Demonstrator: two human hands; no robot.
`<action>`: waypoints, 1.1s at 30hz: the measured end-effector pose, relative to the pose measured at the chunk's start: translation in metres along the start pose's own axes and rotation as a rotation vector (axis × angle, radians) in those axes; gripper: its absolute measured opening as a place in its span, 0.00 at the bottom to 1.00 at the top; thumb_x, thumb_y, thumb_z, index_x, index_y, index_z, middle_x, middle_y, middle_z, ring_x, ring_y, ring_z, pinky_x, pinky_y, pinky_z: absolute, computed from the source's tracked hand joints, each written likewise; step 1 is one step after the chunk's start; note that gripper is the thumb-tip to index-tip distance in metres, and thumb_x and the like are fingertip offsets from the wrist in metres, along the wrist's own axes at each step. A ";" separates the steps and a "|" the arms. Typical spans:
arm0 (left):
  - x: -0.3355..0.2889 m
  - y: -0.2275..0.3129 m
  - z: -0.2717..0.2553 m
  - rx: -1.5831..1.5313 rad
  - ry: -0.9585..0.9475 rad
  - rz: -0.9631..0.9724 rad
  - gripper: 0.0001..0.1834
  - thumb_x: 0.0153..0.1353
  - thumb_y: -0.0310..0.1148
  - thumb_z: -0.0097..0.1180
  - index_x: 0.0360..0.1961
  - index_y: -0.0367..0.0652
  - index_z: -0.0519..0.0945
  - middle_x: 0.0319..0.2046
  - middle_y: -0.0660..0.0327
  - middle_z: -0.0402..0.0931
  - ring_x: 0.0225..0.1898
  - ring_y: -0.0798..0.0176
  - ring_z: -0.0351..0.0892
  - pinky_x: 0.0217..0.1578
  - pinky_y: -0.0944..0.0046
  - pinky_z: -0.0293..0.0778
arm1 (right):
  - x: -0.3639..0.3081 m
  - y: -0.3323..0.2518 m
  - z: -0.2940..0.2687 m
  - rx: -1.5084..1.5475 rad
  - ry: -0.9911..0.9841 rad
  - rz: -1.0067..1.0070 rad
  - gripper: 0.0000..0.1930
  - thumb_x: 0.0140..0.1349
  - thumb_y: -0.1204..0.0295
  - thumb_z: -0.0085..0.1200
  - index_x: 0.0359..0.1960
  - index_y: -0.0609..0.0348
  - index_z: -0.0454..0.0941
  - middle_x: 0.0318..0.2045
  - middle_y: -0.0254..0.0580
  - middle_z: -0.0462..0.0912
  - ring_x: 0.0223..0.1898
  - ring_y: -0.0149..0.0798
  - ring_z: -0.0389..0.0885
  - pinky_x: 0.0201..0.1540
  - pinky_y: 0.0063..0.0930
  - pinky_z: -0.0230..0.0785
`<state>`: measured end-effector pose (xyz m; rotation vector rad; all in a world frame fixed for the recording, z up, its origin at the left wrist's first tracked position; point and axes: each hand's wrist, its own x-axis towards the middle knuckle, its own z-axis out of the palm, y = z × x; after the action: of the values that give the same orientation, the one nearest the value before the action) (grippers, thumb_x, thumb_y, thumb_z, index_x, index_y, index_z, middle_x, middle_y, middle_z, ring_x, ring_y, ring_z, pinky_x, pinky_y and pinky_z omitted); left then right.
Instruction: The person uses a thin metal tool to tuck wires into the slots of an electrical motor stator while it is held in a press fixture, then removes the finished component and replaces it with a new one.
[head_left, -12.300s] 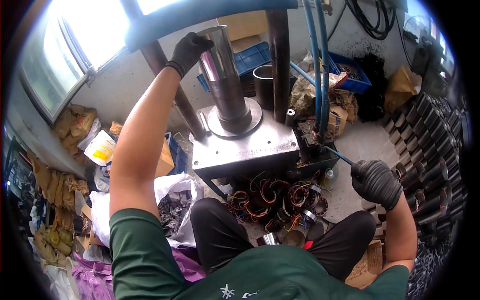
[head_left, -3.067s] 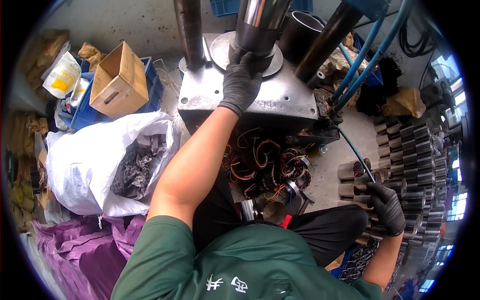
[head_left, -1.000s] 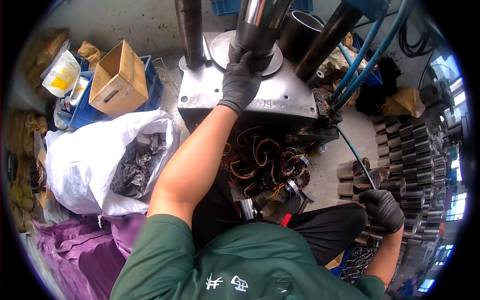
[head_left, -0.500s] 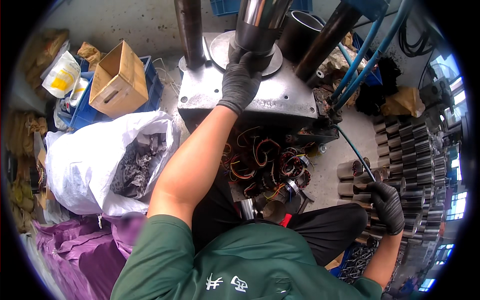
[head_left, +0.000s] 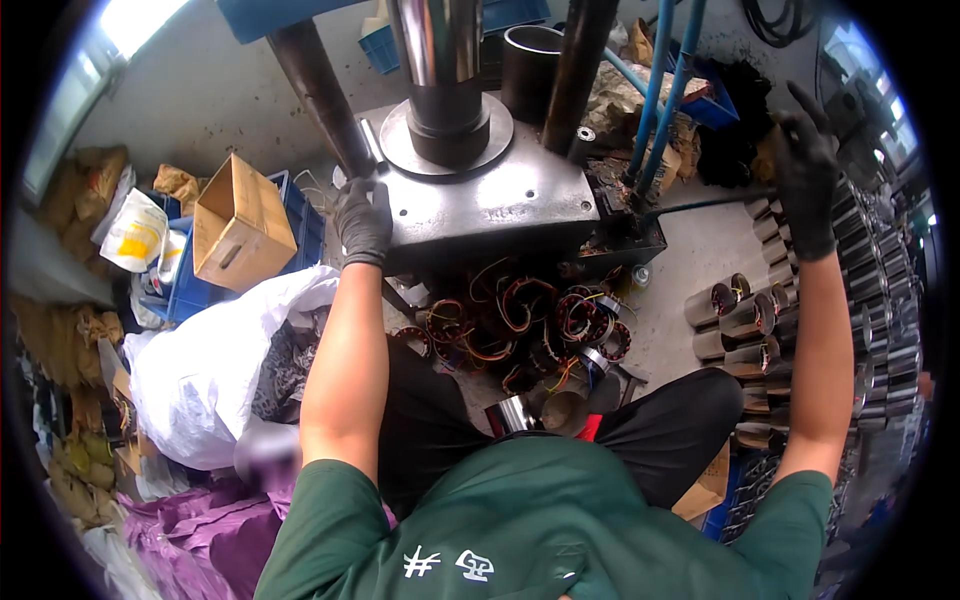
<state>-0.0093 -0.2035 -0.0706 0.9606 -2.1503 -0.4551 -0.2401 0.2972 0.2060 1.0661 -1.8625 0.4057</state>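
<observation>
My left hand [head_left: 363, 222], in a dark glove, rests at the left edge of the metal press table [head_left: 475, 208], its fingers bent over the edge. On the table, a shiny press ram [head_left: 438, 50] bears on a dark cylindrical part [head_left: 450, 122], which stands on a round plate [head_left: 393, 140]. My right hand [head_left: 808, 180], also gloved, is raised at the far right against the end of a thin dark lever [head_left: 715, 203]. Its fingers are stretched out and apart, not wrapped round the lever.
Wire-wound stators [head_left: 530, 305] lie in a heap below the table. Metal cylinders [head_left: 745, 315] stand in rows at right. Left are a white sack [head_left: 200, 370], a cardboard box [head_left: 235, 215] and a blue crate [head_left: 305, 225]. Press columns [head_left: 320, 95] and blue hoses [head_left: 660, 100] rise around the table.
My left hand has left the dark cylindrical part for the table's left edge. My right hand has risen and moved away from me, and the lever has swung up with it. The view has shifted.
</observation>
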 end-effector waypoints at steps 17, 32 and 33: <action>-0.105 0.130 0.020 -0.219 -0.740 0.910 0.31 0.59 0.38 0.68 0.64 0.46 0.77 0.66 0.51 0.74 0.69 0.41 0.69 0.70 0.46 0.66 | 0.020 0.046 0.030 0.074 -0.262 0.259 0.43 0.69 0.27 0.40 0.42 0.59 0.84 0.34 0.56 0.85 0.40 0.54 0.87 0.48 0.49 0.77; -0.062 0.103 0.033 0.236 -0.364 0.276 0.31 0.61 0.50 0.65 0.62 0.48 0.79 0.67 0.43 0.71 0.69 0.38 0.67 0.70 0.43 0.62 | 0.014 0.071 0.043 0.159 -0.232 0.330 0.28 0.75 0.44 0.50 0.48 0.59 0.86 0.40 0.56 0.87 0.44 0.55 0.86 0.51 0.42 0.77; -0.067 0.109 0.032 0.193 -0.396 0.328 0.31 0.61 0.49 0.66 0.62 0.48 0.80 0.67 0.43 0.71 0.69 0.38 0.68 0.70 0.43 0.62 | 0.014 0.069 0.044 0.184 -0.238 0.356 0.28 0.75 0.44 0.50 0.50 0.59 0.85 0.42 0.57 0.87 0.46 0.55 0.86 0.52 0.42 0.76</action>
<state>-0.0561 -0.0803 -0.0622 0.6334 -2.6920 -0.2967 -0.3226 0.3012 0.2048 0.9325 -2.2724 0.6926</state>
